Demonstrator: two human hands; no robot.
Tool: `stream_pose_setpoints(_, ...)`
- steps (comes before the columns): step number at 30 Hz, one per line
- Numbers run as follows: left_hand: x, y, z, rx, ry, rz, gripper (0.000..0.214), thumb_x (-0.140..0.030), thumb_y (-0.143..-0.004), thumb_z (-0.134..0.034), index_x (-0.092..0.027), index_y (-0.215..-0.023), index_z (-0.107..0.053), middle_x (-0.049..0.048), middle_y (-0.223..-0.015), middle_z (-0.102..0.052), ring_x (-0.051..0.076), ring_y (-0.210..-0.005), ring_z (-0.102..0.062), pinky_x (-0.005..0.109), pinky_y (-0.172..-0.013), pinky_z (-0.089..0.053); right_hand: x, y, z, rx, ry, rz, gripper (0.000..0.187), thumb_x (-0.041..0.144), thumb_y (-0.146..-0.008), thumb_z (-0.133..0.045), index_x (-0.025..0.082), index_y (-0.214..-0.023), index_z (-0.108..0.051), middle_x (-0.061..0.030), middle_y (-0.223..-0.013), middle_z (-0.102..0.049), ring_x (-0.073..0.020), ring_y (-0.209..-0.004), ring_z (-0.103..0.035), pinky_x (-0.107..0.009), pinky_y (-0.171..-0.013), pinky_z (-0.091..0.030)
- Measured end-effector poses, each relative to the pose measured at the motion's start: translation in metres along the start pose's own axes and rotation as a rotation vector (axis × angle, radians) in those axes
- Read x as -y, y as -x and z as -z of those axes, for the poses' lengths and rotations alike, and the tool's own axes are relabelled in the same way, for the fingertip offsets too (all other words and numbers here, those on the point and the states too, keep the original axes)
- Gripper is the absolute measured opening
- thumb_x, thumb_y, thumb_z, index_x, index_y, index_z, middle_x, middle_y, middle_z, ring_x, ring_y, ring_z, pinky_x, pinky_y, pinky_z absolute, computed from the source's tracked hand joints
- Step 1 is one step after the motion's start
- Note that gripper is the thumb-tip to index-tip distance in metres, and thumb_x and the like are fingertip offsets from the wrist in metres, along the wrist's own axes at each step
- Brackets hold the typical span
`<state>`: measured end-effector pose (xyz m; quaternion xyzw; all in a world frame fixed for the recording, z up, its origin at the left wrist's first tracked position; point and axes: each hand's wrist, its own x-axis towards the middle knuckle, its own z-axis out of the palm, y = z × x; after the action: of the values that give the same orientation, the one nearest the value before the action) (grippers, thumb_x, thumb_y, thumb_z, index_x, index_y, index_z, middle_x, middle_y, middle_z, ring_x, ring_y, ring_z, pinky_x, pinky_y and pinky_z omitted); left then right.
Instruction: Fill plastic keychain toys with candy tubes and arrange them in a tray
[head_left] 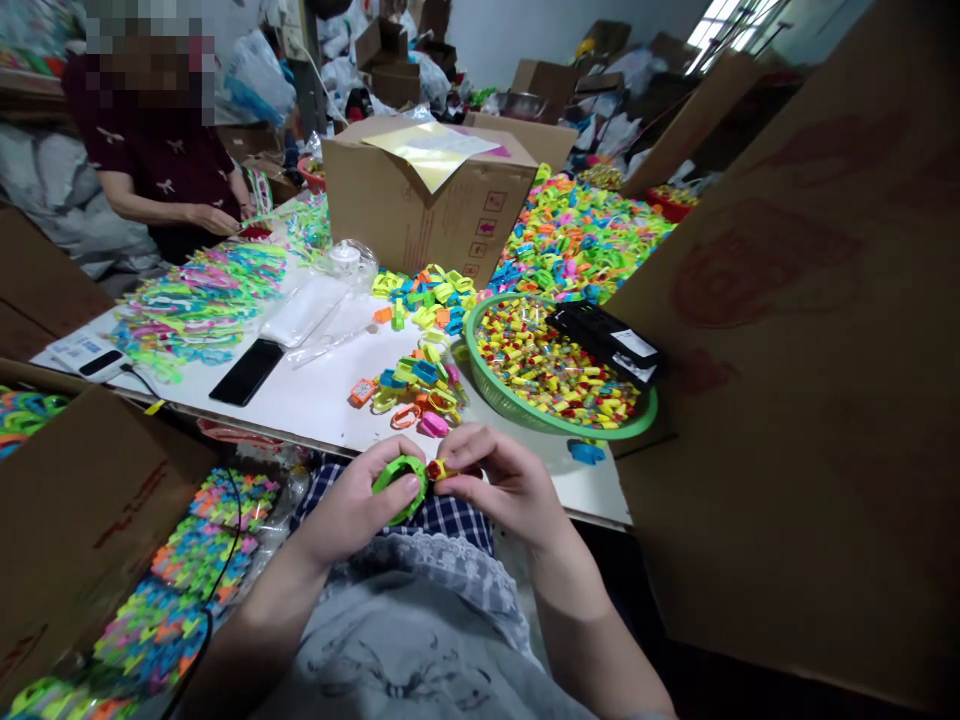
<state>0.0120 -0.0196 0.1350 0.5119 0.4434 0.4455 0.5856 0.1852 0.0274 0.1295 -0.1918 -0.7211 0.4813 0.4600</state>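
Note:
In front of my lap, my left hand (pixel 367 500) is closed on a green plastic toy watch band (pixel 411 478) curled into a ring. My right hand (pixel 502 475) pinches a small yellow and red piece (pixel 436 469) right beside the band; whether the two touch I cannot tell. Just beyond my hands lies a loose pile of similar coloured toy watches (pixel 424 375), with a pink one (pixel 433 425) nearest the edge. To the right, a green basket (pixel 491 400) is filled with small yellow and red pieces (pixel 540 365).
A black tray-like object (pixel 607 340) rests on the basket's right side. A dark phone (pixel 247 372) lies on the white table (pixel 315 405). A cardboard box (pixel 420 205) stands behind, and a tall cardboard panel (pixel 795 330) rises at right. Another person (pixel 161 170) handles strips at far left.

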Motion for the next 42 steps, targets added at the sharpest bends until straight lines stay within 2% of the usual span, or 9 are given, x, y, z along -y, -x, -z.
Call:
stream_pose_setpoints(5,-0.001,-0.001,-0.001,0.068,0.013,0.025,0.021,-0.038,-0.077,-0.054,-0.018,-0.08,-0.049,-0.0042,-0.069,-0.043,0.01,-0.062,-0.039,0.022,-0.058,-0.034,-0.002,-0.001,0.002,0.036,0.022,0.101,0.012,0.017,-0.078,-0.071,0.021,-0.083,-0.06,-0.0019,-0.084,-0.062,-0.0126,-0.079,-0.061,-0.025,-0.065,-0.052)
stream_pose_setpoints(10,0.0,0.0,-0.001,0.065,-0.055,0.051,0.02,-0.038,-0.078,-0.052,-0.019,-0.082,-0.049,-0.0043,-0.068,-0.044,0.011,-0.061,-0.039,0.023,-0.057,-0.035,0.001,-0.004,0.005,0.089,0.084,0.152,0.012,0.013,-0.079,-0.069,0.019,-0.081,-0.06,-0.0015,-0.084,-0.062,-0.0119,-0.079,-0.061,-0.027,-0.07,-0.051)
stream_pose_setpoints(15,-0.004,0.0,-0.002,0.056,-0.175,0.017,0.013,-0.032,-0.078,-0.051,-0.019,-0.081,-0.05,-0.0029,-0.072,-0.048,0.012,-0.068,-0.045,0.024,-0.063,-0.04,0.001,-0.005,0.009,0.123,0.09,0.167,0.008,0.016,-0.081,-0.068,0.018,-0.08,-0.06,-0.0024,-0.083,-0.062,-0.0123,-0.079,-0.061,-0.029,-0.072,-0.051)
stream_pose_setpoints(22,-0.003,-0.001,-0.002,0.073,-0.266,-0.027,0.008,-0.026,-0.077,-0.051,-0.019,-0.081,-0.051,-0.0024,-0.077,-0.052,0.013,-0.074,-0.05,0.025,-0.069,-0.042,0.002,-0.005,0.013,0.155,0.066,0.118,0.013,0.021,-0.081,-0.068,0.017,-0.075,-0.058,-0.0022,-0.078,-0.062,-0.0118,-0.077,-0.061,-0.027,-0.071,-0.051)
stream_pose_setpoints(25,-0.001,0.001,-0.003,0.039,-0.32,-0.102,0.007,-0.026,-0.079,-0.052,-0.019,-0.079,-0.051,-0.0027,-0.074,-0.052,0.012,-0.07,-0.05,0.024,-0.066,-0.041,0.006,-0.004,0.016,0.193,0.155,0.151,0.012,0.021,-0.085,-0.063,0.016,-0.076,-0.058,-0.0034,-0.078,-0.061,-0.0124,-0.078,-0.06,-0.028,-0.072,-0.05)
stream_pose_setpoints(31,-0.003,0.006,-0.01,-0.101,-0.515,-0.375,0.011,-0.02,-0.08,-0.056,-0.019,-0.072,-0.049,-0.0032,-0.069,-0.05,0.01,-0.066,-0.048,0.022,-0.062,-0.039,0.018,0.005,0.014,0.21,0.382,0.236,0.009,0.013,-0.089,-0.055,0.017,-0.081,-0.059,-0.0042,-0.086,-0.06,-0.0115,-0.078,-0.054,-0.025,-0.069,-0.045)
stream_pose_setpoints(37,-0.002,0.004,-0.006,-0.059,-0.627,-0.613,0.01,-0.014,-0.08,-0.058,-0.019,-0.079,-0.05,-0.0027,-0.071,-0.053,0.009,-0.066,-0.05,0.021,-0.061,-0.041,0.024,0.013,0.012,0.155,0.524,0.301,0.009,0.011,-0.088,-0.056,0.018,-0.083,-0.058,-0.0041,-0.089,-0.061,-0.0117,-0.077,-0.051,-0.026,-0.068,-0.043)
stream_pose_setpoints(42,-0.001,0.004,-0.008,-0.084,-0.686,-0.68,0.011,-0.009,-0.08,-0.056,-0.019,-0.079,-0.049,-0.0025,-0.071,-0.054,0.009,-0.066,-0.051,0.02,-0.061,-0.041,0.024,0.012,0.008,0.159,0.568,0.326,0.011,0.013,-0.09,-0.052,0.018,-0.081,-0.057,-0.005,-0.089,-0.061,-0.0122,-0.078,-0.052,-0.026,-0.069,-0.044)
